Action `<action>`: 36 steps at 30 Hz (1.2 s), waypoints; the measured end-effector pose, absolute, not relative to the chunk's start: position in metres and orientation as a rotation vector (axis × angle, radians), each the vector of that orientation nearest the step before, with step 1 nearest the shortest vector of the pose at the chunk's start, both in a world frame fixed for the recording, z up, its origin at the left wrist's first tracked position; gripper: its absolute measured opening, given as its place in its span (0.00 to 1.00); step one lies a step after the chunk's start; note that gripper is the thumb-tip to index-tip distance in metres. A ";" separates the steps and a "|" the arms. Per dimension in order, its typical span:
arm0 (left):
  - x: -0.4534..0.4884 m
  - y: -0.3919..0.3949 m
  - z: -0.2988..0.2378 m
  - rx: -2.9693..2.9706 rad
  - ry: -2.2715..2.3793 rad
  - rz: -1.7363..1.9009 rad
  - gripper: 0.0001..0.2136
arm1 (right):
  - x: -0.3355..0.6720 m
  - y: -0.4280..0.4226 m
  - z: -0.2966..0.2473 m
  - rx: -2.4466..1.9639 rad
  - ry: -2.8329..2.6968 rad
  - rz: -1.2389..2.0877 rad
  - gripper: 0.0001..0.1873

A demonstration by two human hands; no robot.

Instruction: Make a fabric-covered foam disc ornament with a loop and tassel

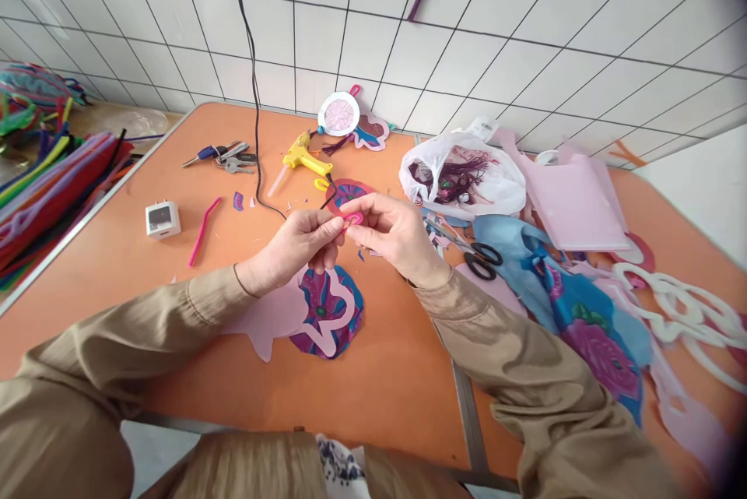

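My left hand (pixel 306 242) and my right hand (pixel 388 230) meet above the middle of the orange table (pixel 192 304). Both pinch a small pink loop of pipe cleaner (pixel 352 217) between their fingertips. A thin dark cord runs from the loop toward a round patterned cutout (pixel 350 193) just behind my hands. Under my wrists lies a purple and blue flower cutout (pixel 327 312) with a pale pink shape (pixel 269 318) beside it.
A yellow glue gun (pixel 304 156), keys (pixel 225 156), a white charger (pixel 162 219) and a pink pipe cleaner (pixel 203 230) lie to the left. Bundles of coloured pipe cleaners (pixel 47 188) fill the far left. Scissors (pixel 475 254), a plastic bag (pixel 461 176), blue cloth (pixel 560 304) and pink sheets (pixel 575 199) crowd the right.
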State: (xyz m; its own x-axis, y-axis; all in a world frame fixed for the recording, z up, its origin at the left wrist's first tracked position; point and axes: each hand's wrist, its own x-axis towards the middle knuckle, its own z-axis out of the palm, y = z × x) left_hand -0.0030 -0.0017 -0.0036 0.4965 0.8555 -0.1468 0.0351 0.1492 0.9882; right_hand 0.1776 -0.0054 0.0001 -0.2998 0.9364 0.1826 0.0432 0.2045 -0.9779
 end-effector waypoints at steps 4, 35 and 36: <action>-0.003 -0.001 -0.008 1.235 0.854 0.775 0.25 | 0.176 -0.006 -0.003 -0.957 -1.527 1.234 0.10; -0.002 -0.004 0.004 1.530 1.004 0.839 0.20 | 0.174 -0.009 -0.001 -1.079 -1.574 1.022 0.08; -0.002 -0.003 0.004 1.491 1.010 0.871 0.19 | 0.174 -0.009 -0.002 -1.087 -1.586 0.992 0.08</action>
